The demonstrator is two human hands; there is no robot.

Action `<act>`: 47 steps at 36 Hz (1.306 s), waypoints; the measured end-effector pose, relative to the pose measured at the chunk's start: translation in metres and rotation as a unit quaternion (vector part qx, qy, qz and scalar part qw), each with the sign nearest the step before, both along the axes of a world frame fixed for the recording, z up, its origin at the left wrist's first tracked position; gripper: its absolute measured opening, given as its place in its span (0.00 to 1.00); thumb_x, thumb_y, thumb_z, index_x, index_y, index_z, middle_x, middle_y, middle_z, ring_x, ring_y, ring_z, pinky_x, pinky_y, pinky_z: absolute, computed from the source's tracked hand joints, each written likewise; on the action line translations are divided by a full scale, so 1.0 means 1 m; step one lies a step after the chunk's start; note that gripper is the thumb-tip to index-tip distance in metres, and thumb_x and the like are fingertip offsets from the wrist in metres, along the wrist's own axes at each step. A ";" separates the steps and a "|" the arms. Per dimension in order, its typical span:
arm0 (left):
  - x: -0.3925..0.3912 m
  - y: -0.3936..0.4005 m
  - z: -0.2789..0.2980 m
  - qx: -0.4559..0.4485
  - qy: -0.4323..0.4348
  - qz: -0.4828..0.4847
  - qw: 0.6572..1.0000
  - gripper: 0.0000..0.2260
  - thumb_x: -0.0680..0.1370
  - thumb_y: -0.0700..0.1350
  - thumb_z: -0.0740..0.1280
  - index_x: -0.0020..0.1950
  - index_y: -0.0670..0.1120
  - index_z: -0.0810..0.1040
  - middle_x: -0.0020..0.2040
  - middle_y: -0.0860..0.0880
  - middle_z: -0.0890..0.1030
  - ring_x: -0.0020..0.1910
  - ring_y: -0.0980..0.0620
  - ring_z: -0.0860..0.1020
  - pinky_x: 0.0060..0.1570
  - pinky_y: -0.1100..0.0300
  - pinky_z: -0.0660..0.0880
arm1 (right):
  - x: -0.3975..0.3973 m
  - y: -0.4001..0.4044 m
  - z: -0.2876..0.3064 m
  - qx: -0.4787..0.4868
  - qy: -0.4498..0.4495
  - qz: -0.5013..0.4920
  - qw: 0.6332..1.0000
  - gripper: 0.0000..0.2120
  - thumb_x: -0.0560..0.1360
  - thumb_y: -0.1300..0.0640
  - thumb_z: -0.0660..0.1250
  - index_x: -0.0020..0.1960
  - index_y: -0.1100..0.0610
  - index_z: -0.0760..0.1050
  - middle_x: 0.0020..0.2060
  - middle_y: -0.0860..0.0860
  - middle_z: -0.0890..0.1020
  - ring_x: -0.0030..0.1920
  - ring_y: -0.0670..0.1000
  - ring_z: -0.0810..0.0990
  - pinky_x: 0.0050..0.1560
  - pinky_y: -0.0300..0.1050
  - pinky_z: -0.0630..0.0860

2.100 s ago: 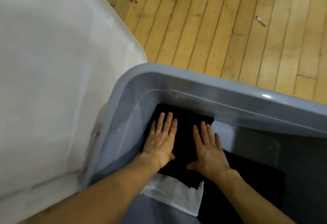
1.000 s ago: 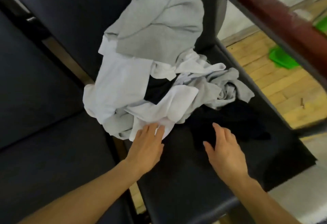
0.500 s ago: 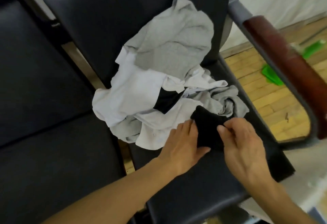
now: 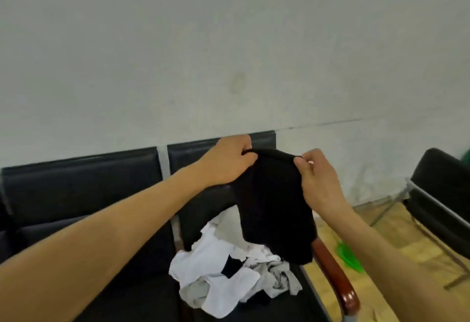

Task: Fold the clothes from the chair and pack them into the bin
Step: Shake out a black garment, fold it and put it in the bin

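A black garment (image 4: pixel 274 207) hangs in the air above the black chair (image 4: pixel 211 154). My left hand (image 4: pixel 226 161) grips its top edge on the left, and my right hand (image 4: pixel 318 179) pinches the same edge on the right. Below it, a heap of white and grey clothes (image 4: pixel 229 276) with a bit of black cloth lies on the chair seat. The bin is out of view.
The chair has a reddish wooden armrest (image 4: pixel 335 276) on its right side. A second black seat (image 4: pixel 76 194) adjoins on the left, and another black chair (image 4: pixel 442 189) stands at the far right. Something green (image 4: pixel 348 260) lies on the wooden floor. A pale wall fills the background.
Both hands have lifted the black garment off the seat and hold it up by its top edge. The view has tilted up from the chair seat toward the wall.
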State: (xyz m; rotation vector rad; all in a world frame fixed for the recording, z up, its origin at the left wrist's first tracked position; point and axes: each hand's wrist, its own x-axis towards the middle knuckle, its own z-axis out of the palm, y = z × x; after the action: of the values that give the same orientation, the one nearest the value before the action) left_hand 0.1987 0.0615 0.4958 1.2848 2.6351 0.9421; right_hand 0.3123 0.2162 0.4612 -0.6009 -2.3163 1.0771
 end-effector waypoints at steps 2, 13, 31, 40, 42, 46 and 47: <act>0.013 -0.020 0.052 0.015 0.009 0.018 1.000 0.12 0.80 0.48 0.61 0.37 0.48 0.65 0.35 0.52 0.70 0.34 0.55 0.67 0.32 0.64 0.62 | 0.005 -0.014 0.043 0.001 0.027 0.025 0.999 0.08 0.81 0.52 0.57 0.48 0.56 0.68 0.41 0.49 0.75 0.41 0.48 0.74 0.35 0.34 0.67; 0.039 -0.111 0.171 0.201 -0.101 0.116 0.967 0.14 0.80 0.53 0.60 0.42 0.44 0.72 0.43 0.47 0.75 0.42 0.51 0.73 0.42 0.58 0.70 | 0.024 -0.109 0.168 0.125 0.112 0.093 0.981 0.09 0.80 0.49 0.59 0.48 0.54 0.67 0.35 0.49 0.75 0.35 0.45 0.74 0.33 0.37 0.66; -0.017 -0.294 0.228 0.394 -0.212 0.212 0.869 0.04 0.78 0.41 0.66 0.46 0.42 0.74 0.46 0.43 0.77 0.46 0.47 0.77 0.41 0.54 0.79 | -0.047 -0.320 0.199 0.148 -0.021 0.220 0.964 0.07 0.76 0.56 0.65 0.43 0.50 0.68 0.42 0.50 0.78 0.43 0.51 0.78 0.50 0.52 0.78; -0.043 -0.356 0.222 0.467 -0.289 0.098 0.830 0.05 0.78 0.35 0.65 0.53 0.40 0.75 0.45 0.42 0.79 0.45 0.46 0.80 0.46 0.54 0.81 | -0.079 -0.350 0.216 0.069 0.044 0.189 0.979 0.10 0.80 0.57 0.56 0.47 0.61 0.73 0.40 0.59 0.81 0.40 0.59 0.82 0.46 0.54 0.81; -0.042 -0.362 0.214 0.414 -0.280 0.066 0.864 0.05 0.76 0.34 0.66 0.50 0.41 0.76 0.47 0.43 0.80 0.49 0.47 0.80 0.51 0.55 0.79 | -0.083 -0.359 0.224 0.013 0.061 0.212 0.975 0.10 0.81 0.59 0.54 0.47 0.60 0.72 0.33 0.59 0.82 0.35 0.60 0.83 0.43 0.53 0.82; -0.040 -0.364 0.206 0.441 -0.305 0.018 0.844 0.06 0.76 0.27 0.62 0.46 0.37 0.74 0.42 0.42 0.80 0.41 0.47 0.84 0.35 0.63 0.79 | -0.099 -0.377 0.225 -0.116 0.041 0.317 0.941 0.09 0.81 0.58 0.57 0.56 0.60 0.72 0.36 0.59 0.82 0.40 0.57 0.84 0.43 0.54 0.82; -0.039 -0.361 0.206 0.450 -0.316 0.011 0.835 0.07 0.76 0.26 0.61 0.45 0.37 0.74 0.41 0.42 0.80 0.39 0.48 0.84 0.33 0.63 0.78 | -0.106 -0.383 0.217 -0.135 0.014 0.345 0.929 0.11 0.81 0.55 0.59 0.60 0.59 0.71 0.43 0.59 0.82 0.44 0.56 0.84 0.45 0.55 0.82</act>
State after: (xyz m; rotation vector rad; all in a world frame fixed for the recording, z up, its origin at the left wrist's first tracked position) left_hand 0.1601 -0.2996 0.7015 0.7550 1.6848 2.2775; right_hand 0.2061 -0.1667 0.6780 0.1780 -2.4225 1.7177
